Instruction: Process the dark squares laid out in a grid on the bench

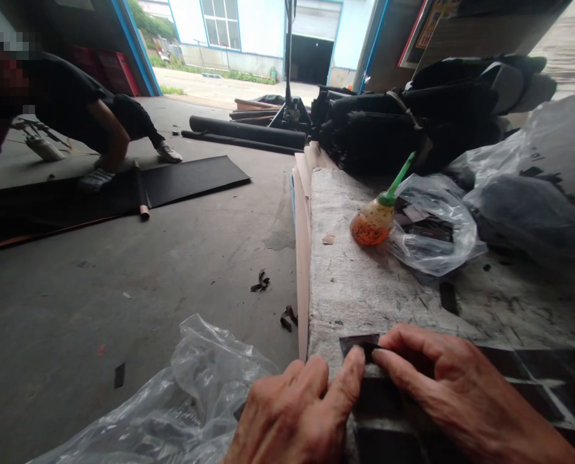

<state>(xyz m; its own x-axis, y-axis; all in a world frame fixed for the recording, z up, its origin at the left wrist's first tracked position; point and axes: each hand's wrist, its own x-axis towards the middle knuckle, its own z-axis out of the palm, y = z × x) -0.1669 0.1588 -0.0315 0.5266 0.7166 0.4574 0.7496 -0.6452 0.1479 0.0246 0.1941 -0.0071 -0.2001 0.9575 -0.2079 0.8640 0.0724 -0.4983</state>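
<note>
"What are the hands doing down there?"

"Both are on a small dark rectangular piece (359,343) lying flat at the near edge of the worktop (364,283). The left hand (294,419) has its fingers curled, thumb tip pressed against the piece's near edge. The right hand (454,390) pinches it, forefinger and thumb narrowed on its right end."

"Anything else like it nearby?"

"More dark pieces (548,374) lie flat in rows under and right of the right hand. A single dark strip (447,298) lies apart, further up the worktop."

"And that orange thing?"

"A squeeze bottle (375,220) with a green nozzle, tilted, resting against a clear plastic bag (436,238) that holds dark scraps. Larger plastic bags (533,187) sit to the right."

"What about below the worktop?"

"Another crumpled clear bag (190,399) just left of the left hand, and a few black offcuts (261,281) on the concrete floor (171,258). Well apart, another person (75,109) crouches over a black sheet (123,190) spread on the floor, with black rolls (246,131) beyond."
</note>
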